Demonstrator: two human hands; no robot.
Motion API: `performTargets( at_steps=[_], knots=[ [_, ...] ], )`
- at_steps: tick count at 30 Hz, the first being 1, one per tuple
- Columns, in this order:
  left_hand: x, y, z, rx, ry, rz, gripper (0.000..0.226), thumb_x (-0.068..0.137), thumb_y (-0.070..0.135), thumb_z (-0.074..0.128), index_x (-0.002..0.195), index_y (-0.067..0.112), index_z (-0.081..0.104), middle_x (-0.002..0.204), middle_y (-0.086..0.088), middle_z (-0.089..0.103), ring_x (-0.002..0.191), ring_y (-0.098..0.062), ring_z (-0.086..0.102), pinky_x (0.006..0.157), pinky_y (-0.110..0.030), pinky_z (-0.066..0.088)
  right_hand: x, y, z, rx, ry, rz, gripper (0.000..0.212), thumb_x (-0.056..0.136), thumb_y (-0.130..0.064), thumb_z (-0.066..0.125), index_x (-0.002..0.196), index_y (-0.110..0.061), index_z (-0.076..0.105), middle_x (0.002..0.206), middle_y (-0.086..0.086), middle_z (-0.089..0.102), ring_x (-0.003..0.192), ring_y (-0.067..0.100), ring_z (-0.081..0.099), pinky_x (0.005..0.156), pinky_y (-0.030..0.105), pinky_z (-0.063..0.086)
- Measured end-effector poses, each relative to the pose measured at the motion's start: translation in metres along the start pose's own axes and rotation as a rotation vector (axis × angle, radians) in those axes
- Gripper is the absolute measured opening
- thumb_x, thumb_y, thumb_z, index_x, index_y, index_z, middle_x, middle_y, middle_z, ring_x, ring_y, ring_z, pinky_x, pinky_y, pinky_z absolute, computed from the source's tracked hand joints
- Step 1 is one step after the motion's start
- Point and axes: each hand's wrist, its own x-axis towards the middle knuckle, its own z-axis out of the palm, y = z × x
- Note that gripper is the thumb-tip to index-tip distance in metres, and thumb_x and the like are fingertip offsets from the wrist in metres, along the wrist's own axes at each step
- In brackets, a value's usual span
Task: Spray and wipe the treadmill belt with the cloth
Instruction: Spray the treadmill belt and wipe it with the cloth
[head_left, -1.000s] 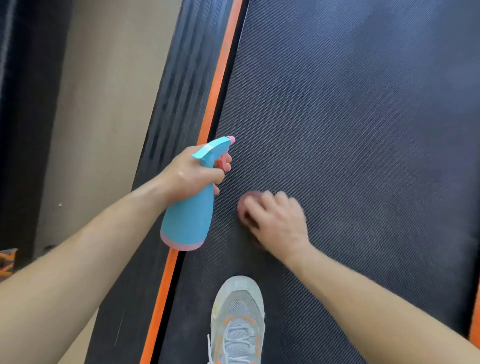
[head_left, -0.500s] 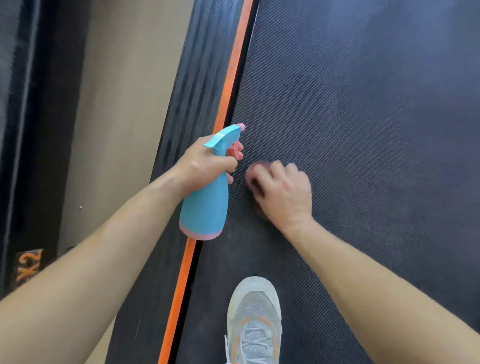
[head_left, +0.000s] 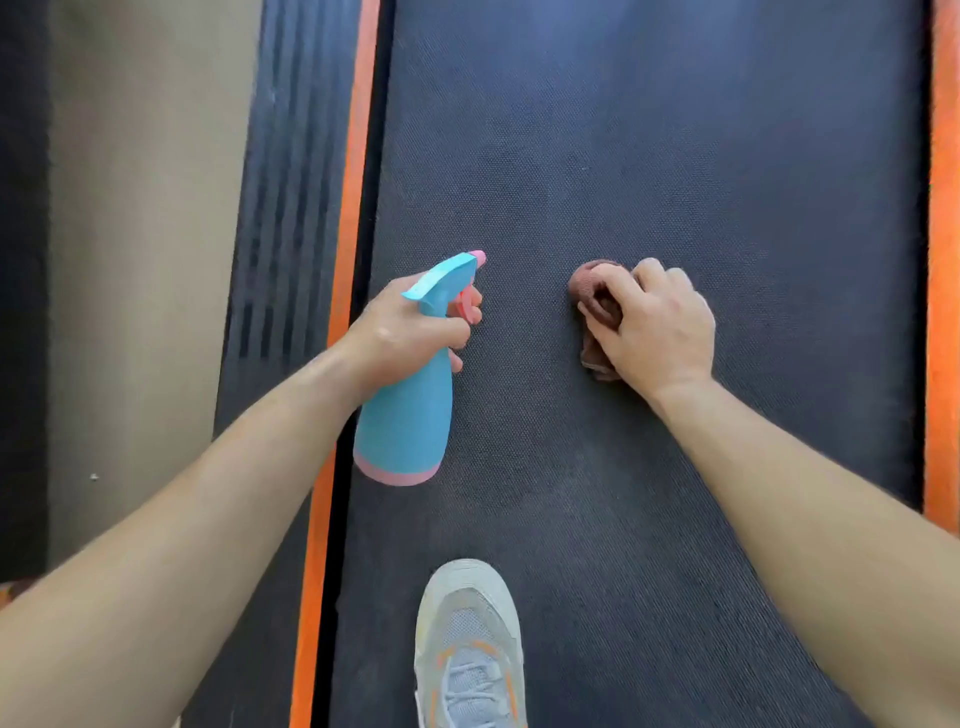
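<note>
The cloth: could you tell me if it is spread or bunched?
Bunched: the cloth sits wadded under the right hand on the belt.

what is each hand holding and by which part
The left hand grips the blue spray bottle by its neck, just under the spray head. The right hand holds the bunched brown cloth from above, against the treadmill belt.

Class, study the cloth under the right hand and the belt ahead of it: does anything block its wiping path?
Nothing visible does. The right hand holds the cloth on the treadmill belt, which is bare ahead of it. The spray bottle in the left hand is off to its left, the shoe behind.
</note>
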Motion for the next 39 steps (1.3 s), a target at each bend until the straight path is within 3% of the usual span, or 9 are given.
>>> performTargets(
  at_steps=[3, 7, 9, 16, 20, 27, 33, 35, 39],
  knots=[
    [0.013, 0.011, 0.017, 0.012, -0.049, 0.02, 0.063, 0.077, -0.002, 0.06, 0.126, 0.038, 0.066, 0.108, -0.002, 0.068, 0.064, -0.006, 0.065, 0.06, -0.023, 0.057, -0.067, 0.005, -0.016, 0.028, -0.009, 0.039, 0.031, 0.086, -0.043, 0.066, 0.109, -0.022, 0.066, 0.087, 0.008, 0.053, 0.071, 0.031, 0.048, 0.056, 0.04, 0.041],
    [0.033, 0.03, 0.043, 0.044, -0.105, 0.07, 0.062, 0.081, -0.007, 0.059, 0.123, 0.04, 0.064, 0.109, -0.002, 0.068, 0.064, -0.005, 0.065, 0.059, -0.022, 0.057, -0.135, 0.002, -0.033, 0.066, -0.157, -0.344, 0.03, 0.084, -0.041, 0.068, 0.109, -0.025, 0.066, 0.087, 0.005, 0.054, 0.07, 0.029, 0.047, 0.058, 0.04, 0.037],
    [0.041, 0.036, 0.052, 0.055, -0.106, 0.09, 0.061, 0.082, -0.007, 0.059, 0.125, 0.036, 0.065, 0.109, -0.002, 0.069, 0.067, -0.005, 0.066, 0.06, -0.023, 0.057, -0.116, 0.015, -0.031, 0.068, -0.179, -0.393, 0.027, 0.086, -0.042, 0.065, 0.107, -0.026, 0.066, 0.088, 0.005, 0.055, 0.072, 0.029, 0.049, 0.06, 0.04, 0.038],
    [0.052, 0.043, 0.059, 0.143, -0.092, 0.049, 0.052, 0.069, 0.007, 0.061, 0.12, 0.01, 0.07, 0.111, -0.007, 0.071, 0.082, -0.014, 0.068, 0.064, -0.031, 0.062, 0.013, 0.05, -0.012, -0.028, 0.024, 0.075, 0.033, 0.087, -0.05, 0.062, 0.107, -0.024, 0.063, 0.09, 0.008, 0.056, 0.077, 0.034, 0.055, 0.057, 0.038, 0.041],
    [0.054, 0.046, 0.061, 0.151, -0.12, 0.069, 0.053, 0.072, 0.003, 0.061, 0.119, 0.024, 0.069, 0.107, -0.002, 0.068, 0.073, -0.008, 0.067, 0.061, -0.026, 0.059, -0.039, 0.026, -0.021, -0.01, 0.005, 0.127, 0.031, 0.086, -0.048, 0.061, 0.106, -0.024, 0.062, 0.092, 0.009, 0.055, 0.078, 0.033, 0.052, 0.06, 0.041, 0.041],
    [0.049, 0.042, 0.079, 0.119, -0.199, 0.081, 0.066, 0.072, 0.003, 0.06, 0.129, 0.037, 0.064, 0.108, -0.001, 0.068, 0.074, -0.007, 0.067, 0.061, -0.026, 0.059, -0.145, 0.021, -0.041, 0.099, -0.192, -0.335, 0.025, 0.089, -0.041, 0.057, 0.107, -0.026, 0.067, 0.088, 0.004, 0.054, 0.072, 0.028, 0.047, 0.06, 0.039, 0.038],
    [0.037, 0.037, 0.075, 0.178, -0.186, 0.055, 0.058, 0.07, 0.007, 0.063, 0.123, 0.03, 0.07, 0.113, -0.008, 0.073, 0.085, -0.018, 0.072, 0.07, -0.038, 0.065, -0.023, 0.044, -0.018, -0.018, 0.008, 0.094, 0.03, 0.088, -0.049, 0.06, 0.106, -0.026, 0.065, 0.09, 0.007, 0.057, 0.077, 0.033, 0.054, 0.059, 0.039, 0.044],
    [0.036, 0.035, 0.071, 0.196, -0.185, 0.069, 0.056, 0.081, -0.004, 0.063, 0.122, 0.034, 0.069, 0.11, -0.005, 0.072, 0.075, -0.01, 0.072, 0.065, -0.03, 0.062, -0.001, 0.046, -0.016, -0.054, 0.03, 0.197, 0.032, 0.087, -0.05, 0.062, 0.108, -0.026, 0.063, 0.092, 0.007, 0.058, 0.08, 0.033, 0.055, 0.061, 0.039, 0.044],
    [0.035, 0.03, 0.06, 0.162, -0.157, 0.06, 0.064, 0.083, -0.005, 0.061, 0.131, 0.037, 0.064, 0.109, -0.001, 0.068, 0.079, -0.009, 0.068, 0.061, -0.025, 0.059, -0.048, 0.016, -0.024, -0.01, -0.011, 0.165, 0.029, 0.085, -0.048, 0.06, 0.103, -0.025, 0.063, 0.092, 0.008, 0.056, 0.079, 0.033, 0.052, 0.061, 0.041, 0.042]
  ],
)
